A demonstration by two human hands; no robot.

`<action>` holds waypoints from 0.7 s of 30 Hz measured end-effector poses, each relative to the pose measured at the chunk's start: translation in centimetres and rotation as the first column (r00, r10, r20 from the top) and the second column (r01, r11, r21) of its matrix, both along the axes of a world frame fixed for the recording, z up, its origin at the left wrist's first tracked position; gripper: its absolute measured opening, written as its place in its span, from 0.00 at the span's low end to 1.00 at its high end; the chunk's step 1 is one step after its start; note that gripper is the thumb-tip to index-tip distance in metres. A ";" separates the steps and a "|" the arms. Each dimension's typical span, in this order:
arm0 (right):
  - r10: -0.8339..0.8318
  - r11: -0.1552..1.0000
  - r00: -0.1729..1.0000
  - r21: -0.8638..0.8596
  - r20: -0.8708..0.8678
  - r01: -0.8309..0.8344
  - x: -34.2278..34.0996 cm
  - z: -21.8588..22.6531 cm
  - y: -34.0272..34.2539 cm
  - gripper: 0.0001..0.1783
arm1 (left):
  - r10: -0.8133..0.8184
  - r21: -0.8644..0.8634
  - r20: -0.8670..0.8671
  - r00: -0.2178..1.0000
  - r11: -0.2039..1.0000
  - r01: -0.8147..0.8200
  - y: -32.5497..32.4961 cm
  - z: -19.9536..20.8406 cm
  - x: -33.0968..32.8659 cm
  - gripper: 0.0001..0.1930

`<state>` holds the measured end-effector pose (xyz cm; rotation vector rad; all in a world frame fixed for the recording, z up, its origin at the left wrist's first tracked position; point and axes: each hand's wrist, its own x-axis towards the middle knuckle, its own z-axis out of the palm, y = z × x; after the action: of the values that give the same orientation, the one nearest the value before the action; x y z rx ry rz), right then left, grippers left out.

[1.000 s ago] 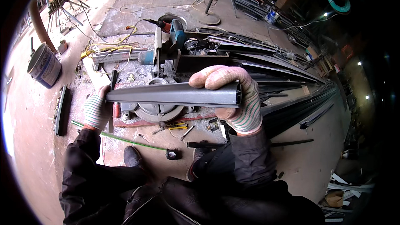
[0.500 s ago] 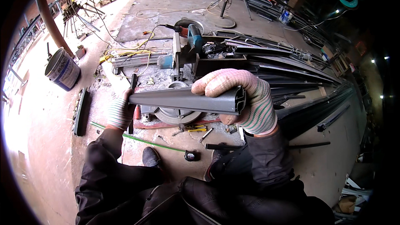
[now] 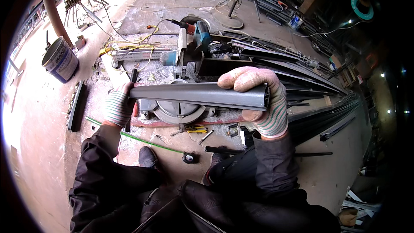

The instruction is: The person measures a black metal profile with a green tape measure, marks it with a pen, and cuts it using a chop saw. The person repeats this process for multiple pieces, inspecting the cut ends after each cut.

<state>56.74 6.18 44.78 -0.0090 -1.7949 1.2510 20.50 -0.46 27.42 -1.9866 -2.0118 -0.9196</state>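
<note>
A dark grey metal profile (image 3: 194, 94) lies level across my view, held up in front of me by both hands. My left hand (image 3: 117, 105), in a striped knit glove, closes on its left end; most of those fingers are behind it. At the right end my gloved right hand (image 3: 263, 99) wraps over the top, thumb underneath. Behind and below the profile stands a miter saw with a blue motor (image 3: 201, 34) and a round grey base (image 3: 179, 111), partly covered by the profile.
A green tape measure (image 3: 189, 157) lies extended by my feet, near pliers with yellow handles (image 3: 197, 129). Dark profiles (image 3: 302, 71) are piled on the right. A bucket (image 3: 61, 62) stands at the left, and a short dark profile (image 3: 76, 108) lies nearer. Cables trail behind the saw.
The profile has turned so its right end faces me less and its long side shows more. My right hand has moved a little to the right, and the view has shifted slightly.
</note>
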 end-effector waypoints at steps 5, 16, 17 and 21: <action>-0.036 0.999 0.999 0.009 0.005 0.036 0.6 -0.2 0.1 0.32 | -0.008 0.032 -0.006 1.000 0.999 0.008 0.1 0.3 0.4 0.22; -0.075 0.994 0.996 -0.083 -0.045 0.071 -2.1 1.4 0.8 0.37 | 0.057 -0.006 0.129 0.990 0.998 -0.057 -0.4 1.7 1.8 0.18; -0.115 0.991 0.993 -0.066 -0.016 0.114 -2.4 1.5 1.1 0.36 | -0.002 0.078 0.240 0.971 0.997 -0.017 0.2 0.7 1.8 0.17; -0.260 0.953 0.957 -0.128 0.125 0.275 -4.8 -1.8 1.3 0.21 | -0.075 0.128 0.789 0.609 0.991 -0.044 0.7 0.8 1.1 0.13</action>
<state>51.99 7.44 42.98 -0.3965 -1.7215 1.1973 21.56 0.21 28.19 -1.6371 -2.1871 -2.1949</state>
